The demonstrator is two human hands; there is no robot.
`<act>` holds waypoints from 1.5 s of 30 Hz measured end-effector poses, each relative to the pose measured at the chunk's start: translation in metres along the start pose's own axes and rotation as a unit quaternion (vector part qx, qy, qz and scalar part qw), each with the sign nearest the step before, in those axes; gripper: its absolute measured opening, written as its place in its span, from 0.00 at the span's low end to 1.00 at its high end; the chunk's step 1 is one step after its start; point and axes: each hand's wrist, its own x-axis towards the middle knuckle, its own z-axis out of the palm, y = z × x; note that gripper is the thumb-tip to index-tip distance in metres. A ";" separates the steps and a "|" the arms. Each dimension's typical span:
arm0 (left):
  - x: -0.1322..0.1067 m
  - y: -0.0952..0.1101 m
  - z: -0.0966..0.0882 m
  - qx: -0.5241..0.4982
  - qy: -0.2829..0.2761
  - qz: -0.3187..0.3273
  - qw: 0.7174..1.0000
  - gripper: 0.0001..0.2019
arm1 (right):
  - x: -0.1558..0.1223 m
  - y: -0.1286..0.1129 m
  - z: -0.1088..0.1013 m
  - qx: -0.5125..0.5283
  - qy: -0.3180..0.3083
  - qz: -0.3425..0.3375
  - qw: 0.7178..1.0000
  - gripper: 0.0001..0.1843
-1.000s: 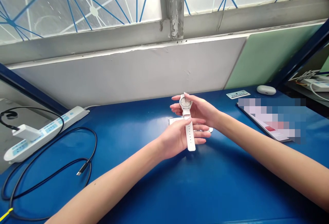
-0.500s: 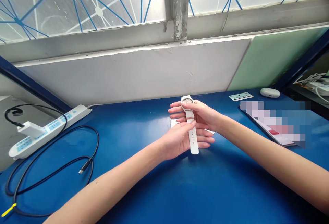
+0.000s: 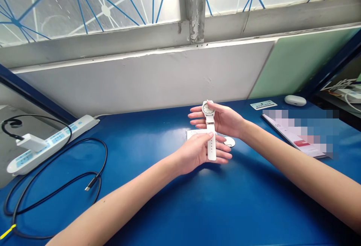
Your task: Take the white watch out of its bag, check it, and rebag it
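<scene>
A white wristwatch [image 3: 208,108] with a round dial and a long, holed strap is held above the blue table, its dial at the far end and the strap hanging toward me. My right hand [image 3: 222,117] grips the watch case, thumb on the dial edge and fingers behind it. Lower down, my left hand [image 3: 196,150] pinches the strap under its thumb, with its fingers stretched behind. Beneath the hands lies a flat white packet [image 3: 193,133], partly hidden. A round white disc [image 3: 229,141] shows just right of my left fingertips.
On the left, a white power strip [image 3: 56,140] carries a plugged-in charger [image 3: 31,141] with a coiled black cable [image 3: 105,152]. To the right are a tablet-like device [image 3: 293,135], partly pixelated, a printed card [image 3: 263,105] and a white earbud case [image 3: 295,100]. A wall stands behind the table [image 3: 158,216].
My right hand and the watch head have shifted slightly up and right, away from my left hand. More of the packet and the round disc now shows beneath. The view has moved a little.
</scene>
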 end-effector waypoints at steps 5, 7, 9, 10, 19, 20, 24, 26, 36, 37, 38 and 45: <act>-0.001 0.001 0.001 0.001 -0.012 -0.015 1.000 0.19 | -0.002 0.000 0.002 0.005 -0.040 0.007 0.999 0.26; -0.001 0.000 0.001 0.000 -0.014 -0.019 1.000 0.19 | -0.003 0.000 0.002 0.004 -0.048 0.007 0.999 0.27; -0.001 0.001 0.001 0.001 -0.010 -0.020 1.000 0.19 | -0.003 -0.001 0.002 0.000 -0.054 0.005 0.999 0.27; -0.002 0.001 0.001 0.002 -0.004 -0.020 1.000 0.18 | -0.003 -0.001 0.001 -0.003 -0.058 0.004 0.998 0.28; -0.002 0.005 0.012 0.009 0.068 -0.027 0.997 0.19 | -0.005 -0.004 0.000 0.004 -0.087 0.019 0.996 0.31; -0.002 0.005 0.013 0.009 0.076 -0.024 0.997 0.19 | -0.005 -0.004 0.000 0.009 -0.088 0.023 0.996 0.32; -0.001 0.006 0.014 0.004 0.079 -0.010 0.997 0.18 | -0.005 -0.004 -0.001 0.028 -0.092 0.031 0.995 0.34; -0.001 0.006 0.013 0.001 0.073 -0.009 0.997 0.18 | -0.004 -0.004 -0.001 0.034 -0.092 0.030 0.995 0.33; -0.001 0.005 0.011 0.014 0.066 -0.003 0.998 0.20 | -0.003 -0.003 0.000 0.037 -0.099 0.022 0.994 0.31; -0.002 0.006 0.011 0.021 0.067 0.002 0.998 0.19 | -0.003 -0.003 0.000 0.038 -0.096 0.020 0.994 0.31; -0.002 0.006 0.011 0.029 0.068 0.008 0.997 0.19 | -0.003 -0.002 0.000 0.038 -0.092 0.016 0.995 0.30; -0.001 0.006 0.007 0.038 0.066 0.023 0.997 0.16 | -0.003 0.005 0.000 -0.029 -0.050 -0.033 0.998 0.16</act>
